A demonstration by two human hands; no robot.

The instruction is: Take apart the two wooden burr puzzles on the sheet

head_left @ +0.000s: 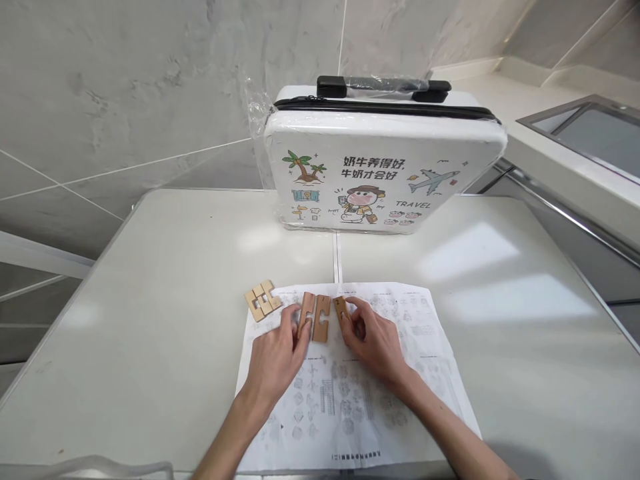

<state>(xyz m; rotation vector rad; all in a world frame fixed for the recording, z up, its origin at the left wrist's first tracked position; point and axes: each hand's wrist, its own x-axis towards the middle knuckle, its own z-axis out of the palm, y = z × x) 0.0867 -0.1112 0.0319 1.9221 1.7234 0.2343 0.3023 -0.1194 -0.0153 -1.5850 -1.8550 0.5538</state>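
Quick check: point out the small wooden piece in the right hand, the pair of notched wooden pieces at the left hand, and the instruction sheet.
small wooden piece point(341, 309): head view, its top face.
pair of notched wooden pieces point(320, 318): head view, right piece's middle.
instruction sheet point(425, 333): head view, bare right part.

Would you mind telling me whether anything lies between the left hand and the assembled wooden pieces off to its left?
Nothing visible does. The left hand rests on a notched wooden block; bare instruction sheet and table lie between it and the assembled wooden pieces.
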